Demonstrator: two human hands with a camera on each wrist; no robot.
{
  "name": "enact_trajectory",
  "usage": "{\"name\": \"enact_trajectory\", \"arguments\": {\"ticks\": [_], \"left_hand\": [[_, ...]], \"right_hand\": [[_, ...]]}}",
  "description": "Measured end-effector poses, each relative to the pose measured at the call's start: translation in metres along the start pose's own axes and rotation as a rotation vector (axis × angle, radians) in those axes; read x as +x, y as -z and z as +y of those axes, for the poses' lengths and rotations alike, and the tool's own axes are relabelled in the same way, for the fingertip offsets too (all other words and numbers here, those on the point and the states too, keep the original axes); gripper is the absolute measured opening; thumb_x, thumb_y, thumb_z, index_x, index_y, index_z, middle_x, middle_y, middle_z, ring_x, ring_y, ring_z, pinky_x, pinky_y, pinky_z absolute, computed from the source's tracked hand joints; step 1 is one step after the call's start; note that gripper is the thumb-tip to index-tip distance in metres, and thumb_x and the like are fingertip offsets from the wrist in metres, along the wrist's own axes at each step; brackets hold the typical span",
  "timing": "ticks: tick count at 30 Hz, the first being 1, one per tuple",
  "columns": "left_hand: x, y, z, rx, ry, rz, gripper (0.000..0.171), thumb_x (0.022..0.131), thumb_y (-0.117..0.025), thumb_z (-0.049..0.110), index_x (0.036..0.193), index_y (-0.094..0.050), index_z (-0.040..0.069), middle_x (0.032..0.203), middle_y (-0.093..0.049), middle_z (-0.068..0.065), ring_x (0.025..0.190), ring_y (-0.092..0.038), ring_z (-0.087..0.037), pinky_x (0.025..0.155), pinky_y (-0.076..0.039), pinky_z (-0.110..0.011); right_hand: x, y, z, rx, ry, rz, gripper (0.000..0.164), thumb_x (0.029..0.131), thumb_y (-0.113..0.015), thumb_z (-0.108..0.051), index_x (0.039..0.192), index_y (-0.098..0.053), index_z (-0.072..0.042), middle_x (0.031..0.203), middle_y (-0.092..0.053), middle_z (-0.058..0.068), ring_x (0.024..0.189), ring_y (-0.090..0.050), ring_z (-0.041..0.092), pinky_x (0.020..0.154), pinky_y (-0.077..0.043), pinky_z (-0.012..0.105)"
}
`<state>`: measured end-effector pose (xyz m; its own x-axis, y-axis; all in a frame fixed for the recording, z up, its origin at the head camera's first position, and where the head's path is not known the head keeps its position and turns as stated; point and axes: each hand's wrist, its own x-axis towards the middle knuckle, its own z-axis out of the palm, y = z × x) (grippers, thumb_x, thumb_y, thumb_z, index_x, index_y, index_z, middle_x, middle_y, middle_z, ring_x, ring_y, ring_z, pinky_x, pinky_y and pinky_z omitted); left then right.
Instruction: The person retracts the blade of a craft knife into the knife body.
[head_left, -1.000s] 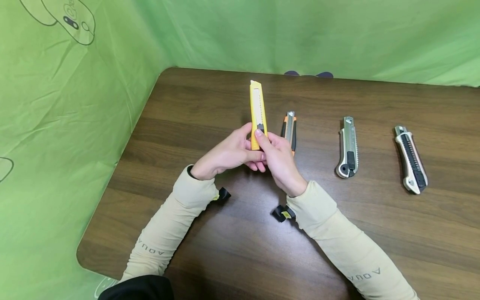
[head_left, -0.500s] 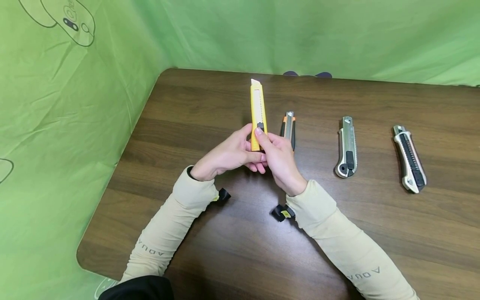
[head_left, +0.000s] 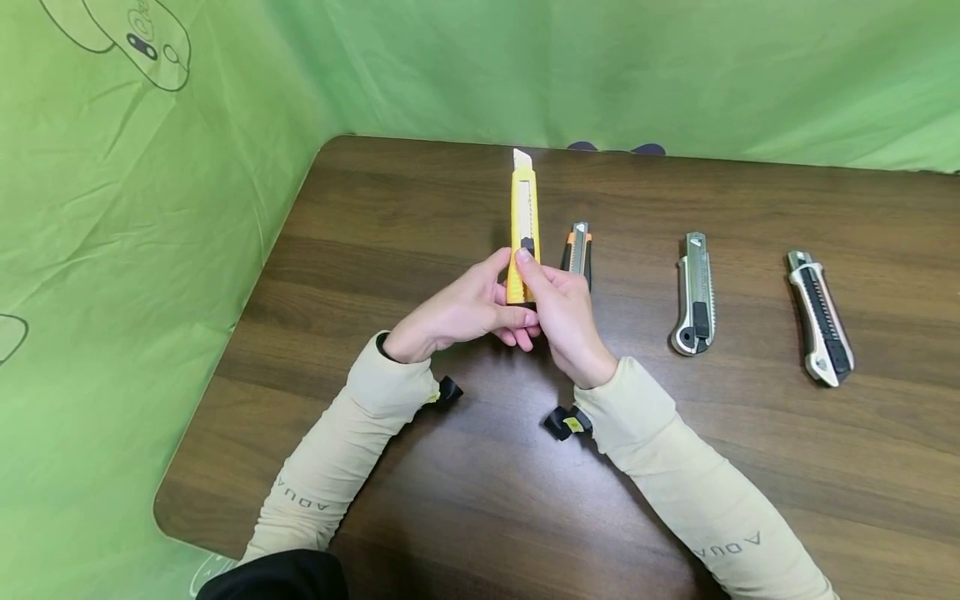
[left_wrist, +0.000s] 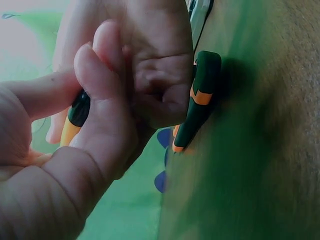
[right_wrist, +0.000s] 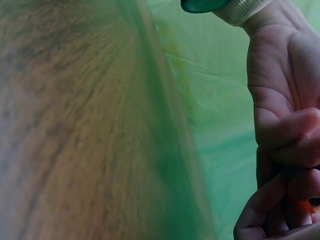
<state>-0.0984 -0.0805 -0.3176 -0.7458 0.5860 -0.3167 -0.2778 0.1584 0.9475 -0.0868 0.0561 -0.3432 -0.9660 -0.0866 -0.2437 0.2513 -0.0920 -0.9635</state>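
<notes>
A yellow utility knife [head_left: 524, 208] with a dark slider points away from me, its blade tip out past the far end. My left hand [head_left: 468, 304] holds its lower end, thumb and fingers about the dark base. My right hand [head_left: 566, 317] grips the handle from the other side, the thumb on the knife by the slider. In the left wrist view the black end [left_wrist: 79, 109] of the knife shows between the fingers. Behind the right hand an orange and black utility knife [head_left: 578, 250] lies on the table, partly hidden.
On the brown wooden table [head_left: 450, 492], a silver utility knife [head_left: 697, 292] lies to the right. Farther right is a silver and black utility knife [head_left: 821, 317]. Green cloth [head_left: 420, 67] hangs along the table's back and left edges.
More of the blade now sticks out of the yellow knife's far end. The knife, with both hands on it, has shifted slightly right and stands straighter. The other knives lie still.
</notes>
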Motion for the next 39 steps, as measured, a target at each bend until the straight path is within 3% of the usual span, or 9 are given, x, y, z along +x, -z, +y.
{"name": "enact_trajectory", "arguments": {"ticks": [11, 16, 19, 24, 28, 35, 39], "left_hand": [[-0.001, -0.001, 0.0, 0.012, -0.015, -0.022, 0.048, 0.082, -0.06, -0.003, 0.119, -0.032, 0.009, 0.076, -0.065, -0.02, 0.06, -0.064, -0.027, 0.065, -0.053, -0.052], [-0.002, -0.002, 0.002, 0.016, -0.014, -0.034, 0.05, 0.082, -0.058, -0.004, 0.121, -0.031, 0.011, 0.076, -0.065, -0.019, 0.062, -0.064, -0.031, 0.065, -0.052, -0.052], [-0.003, -0.002, 0.003, 0.04, -0.013, -0.043, 0.052, 0.082, -0.059, -0.003, 0.123, -0.03, 0.012, 0.078, -0.065, -0.02, 0.065, -0.063, -0.036, 0.065, -0.052, -0.051], [-0.004, -0.002, 0.005, 0.045, -0.024, -0.04, 0.051, 0.082, -0.059, -0.003, 0.122, -0.03, 0.012, 0.084, -0.062, -0.029, 0.07, -0.061, -0.042, 0.068, -0.053, -0.05], [-0.002, -0.003, 0.004, -0.004, -0.065, -0.032, 0.05, 0.083, -0.058, -0.002, 0.123, -0.03, 0.011, 0.089, -0.06, -0.034, 0.071, -0.065, -0.035, 0.07, -0.052, -0.051], [0.003, -0.006, 0.003, -0.062, -0.097, 0.053, 0.044, 0.083, -0.059, -0.001, 0.118, -0.036, 0.011, 0.088, -0.064, -0.022, 0.074, -0.067, -0.024, 0.068, -0.055, -0.041], [0.002, -0.007, 0.004, -0.118, -0.1, 0.078, 0.044, 0.082, -0.056, -0.008, 0.119, -0.036, 0.007, 0.085, -0.064, -0.02, 0.075, -0.066, -0.022, 0.069, -0.056, -0.041]], "right_hand": [[0.0, 0.002, 0.001, -0.034, -0.009, 0.014, 0.045, 0.08, -0.057, -0.053, 0.062, -0.062, -0.011, 0.042, -0.049, -0.005, 0.046, -0.046, 0.01, 0.047, -0.038, 0.025], [0.001, 0.002, -0.001, -0.044, -0.024, 0.028, 0.05, 0.078, -0.057, -0.056, 0.06, -0.06, -0.01, 0.04, -0.046, -0.005, 0.037, -0.043, 0.011, 0.037, -0.037, 0.024], [0.002, 0.002, -0.002, -0.045, -0.029, 0.041, 0.052, 0.077, -0.056, -0.059, 0.063, -0.063, -0.009, 0.041, -0.049, -0.004, 0.035, -0.043, 0.012, 0.033, -0.036, 0.025], [0.001, 0.003, -0.004, -0.068, 0.011, 0.023, 0.053, 0.079, -0.054, -0.058, 0.07, -0.066, -0.007, 0.048, -0.057, -0.003, 0.042, -0.049, 0.013, 0.04, -0.039, 0.025], [0.003, 0.007, -0.007, -0.098, 0.052, 0.0, 0.052, 0.08, -0.053, -0.057, 0.071, -0.066, -0.007, 0.05, -0.059, -0.005, 0.045, -0.051, 0.011, 0.042, -0.04, 0.024], [0.006, 0.009, -0.01, -0.103, 0.072, -0.041, 0.05, 0.082, -0.054, -0.053, 0.069, -0.059, -0.005, 0.047, -0.049, -0.004, 0.04, -0.045, 0.01, 0.04, -0.037, 0.021], [0.007, 0.007, -0.01, -0.118, 0.061, -0.01, 0.043, 0.082, -0.056, -0.051, 0.087, -0.056, -0.008, 0.067, -0.055, -0.002, 0.053, -0.051, 0.008, 0.045, -0.045, 0.019]]}}
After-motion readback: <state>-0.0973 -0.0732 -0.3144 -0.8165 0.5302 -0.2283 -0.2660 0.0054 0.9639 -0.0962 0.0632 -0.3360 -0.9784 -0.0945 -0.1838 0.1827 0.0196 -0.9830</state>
